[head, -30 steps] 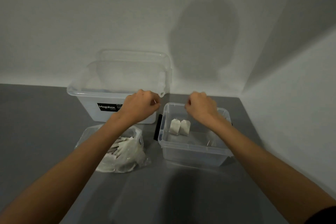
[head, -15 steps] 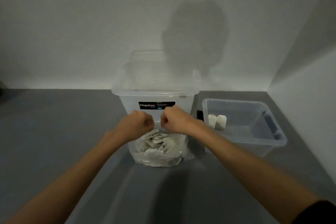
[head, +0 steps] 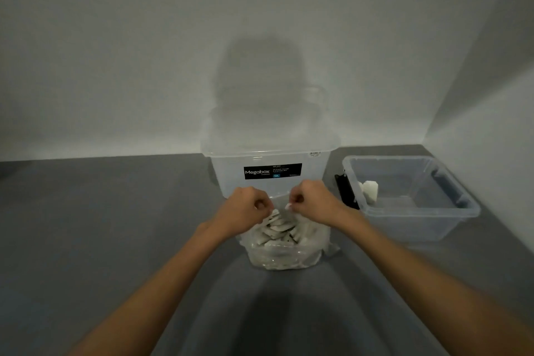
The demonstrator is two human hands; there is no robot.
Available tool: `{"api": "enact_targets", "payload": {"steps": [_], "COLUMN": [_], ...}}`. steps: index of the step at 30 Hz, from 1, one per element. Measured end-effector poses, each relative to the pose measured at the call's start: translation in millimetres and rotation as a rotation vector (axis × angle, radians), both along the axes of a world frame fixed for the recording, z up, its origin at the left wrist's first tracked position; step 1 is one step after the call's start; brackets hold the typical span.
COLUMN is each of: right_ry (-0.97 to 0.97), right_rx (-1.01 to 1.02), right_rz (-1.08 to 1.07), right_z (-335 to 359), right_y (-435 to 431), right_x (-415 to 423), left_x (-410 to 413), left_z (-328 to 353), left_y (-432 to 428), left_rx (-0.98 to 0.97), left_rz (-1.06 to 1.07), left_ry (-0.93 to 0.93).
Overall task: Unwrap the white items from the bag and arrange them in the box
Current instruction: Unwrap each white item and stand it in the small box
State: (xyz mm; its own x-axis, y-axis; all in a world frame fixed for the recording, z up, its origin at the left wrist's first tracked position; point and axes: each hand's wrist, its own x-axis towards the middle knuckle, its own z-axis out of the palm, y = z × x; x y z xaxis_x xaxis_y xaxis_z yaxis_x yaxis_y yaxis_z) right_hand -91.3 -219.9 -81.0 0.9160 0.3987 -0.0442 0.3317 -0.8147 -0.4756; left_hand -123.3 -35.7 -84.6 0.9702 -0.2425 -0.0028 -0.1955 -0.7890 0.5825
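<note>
Plain pale wall (head: 115, 52) meeting in a corner, with a matte dark grey tabletop (head: 101, 240) under everything. At the back there's a big see-through plastic tub (head: 231, 182) with a black Megabox label (head: 272, 171). To its right is a smaller clear box (head: 419, 228) with a dark clip (head: 345, 191) on its end, and a couple of white items (head: 370, 191) stand at its left end. Just in front of the tub is a crinkly clear bag (head: 284, 257) stuffed with flat white packets (head: 277, 233). Both hands hover right over its mouth. The right hand (head: 315, 202) pinches a small white piece (head: 287, 206) in its curled fingers. The left hand (head: 245, 211) is balled up close beside it, but honestly can't tell if it's gripping anything.
</note>
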Motion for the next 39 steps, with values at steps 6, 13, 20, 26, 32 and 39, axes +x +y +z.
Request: {"api": "enact_targets", "payload": {"steps": [6,13,20,26,32,39], "right_ry": [0.253,0.535,0.640,0.557,-0.029,-0.175], "right_rx": [0.494,0.902,0.801,0.679,-0.246,-0.659], "right_rz": [-0.265,-0.513,-0.547,-0.388,-0.029,0.040], "right_z": [26.7,22.8,21.3,12.8,-9.3,-19.7], "right_y": [-12.1,-8.9,0.5,6.2,7.5,12.4], "right_x": [-13.7,-17.1,-13.4,-9.1,-1.2,-5.1], "left_x": [-0.9,-6.6,-14.4,-8.9,-3.8,-7.8], "left_z": [6.3,3.2,8.0,16.2,11.7,10.1], "left_y": [-4.6,-8.9,-16.3,-15.6,-0.4,8.2], "left_rx": [-0.302,-0.265,-0.185,-0.213,-0.256,-0.235], "left_rz": [0.033,0.003,-0.198,-0.138,0.053,0.089], "left_ry": [0.101,-0.114,-0.329,-0.246,-0.063,0.058]}}
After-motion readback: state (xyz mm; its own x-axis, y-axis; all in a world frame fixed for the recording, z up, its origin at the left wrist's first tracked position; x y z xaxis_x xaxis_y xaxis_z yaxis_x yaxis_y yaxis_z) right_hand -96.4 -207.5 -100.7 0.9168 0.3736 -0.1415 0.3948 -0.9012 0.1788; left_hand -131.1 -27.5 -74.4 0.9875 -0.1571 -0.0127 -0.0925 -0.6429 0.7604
